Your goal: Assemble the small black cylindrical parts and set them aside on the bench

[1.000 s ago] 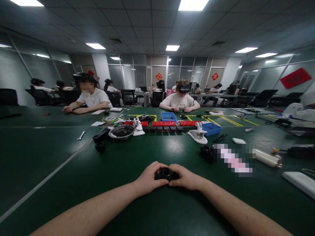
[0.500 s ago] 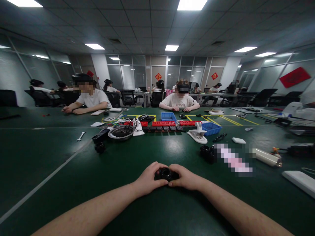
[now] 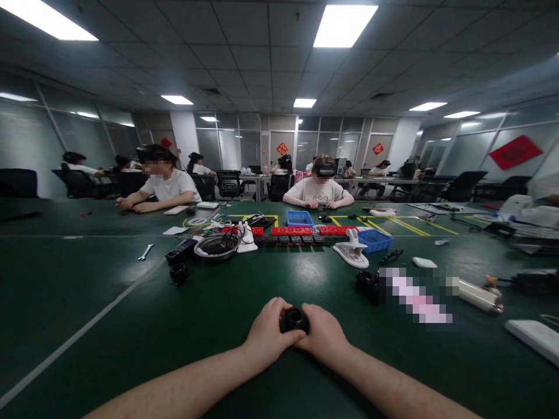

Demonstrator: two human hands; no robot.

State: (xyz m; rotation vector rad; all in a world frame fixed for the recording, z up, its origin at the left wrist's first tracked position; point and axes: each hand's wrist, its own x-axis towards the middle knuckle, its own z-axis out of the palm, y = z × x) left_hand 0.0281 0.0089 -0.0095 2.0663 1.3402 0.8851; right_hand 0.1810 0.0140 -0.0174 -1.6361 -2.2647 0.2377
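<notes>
My left hand (image 3: 269, 327) and my right hand (image 3: 324, 329) are closed around a small black device (image 3: 295, 319) with a round, lens-like ring facing up. My fingers wrap its two sides, and both thumbs meet at its near edge. Most of its body is hidden by my hands, so I cannot tell its exact kind. It is held at the green table (image 3: 209, 314), low and central in the head view. Whether it rests on the surface or is slightly raised, I cannot tell.
Left lie a round black part (image 3: 179, 273), a wrench (image 3: 146, 252) and a metal bowl (image 3: 217, 248). Red power strips (image 3: 291, 231) and blue bins (image 3: 374, 240) stand ahead. A white clip stand (image 3: 351, 251) and black parts (image 3: 368, 284) are right. Two people sit opposite.
My hands have drawn closer together around the black device and now cover more of its sides. The head view has tilted up slightly, so the table things appear lower.
</notes>
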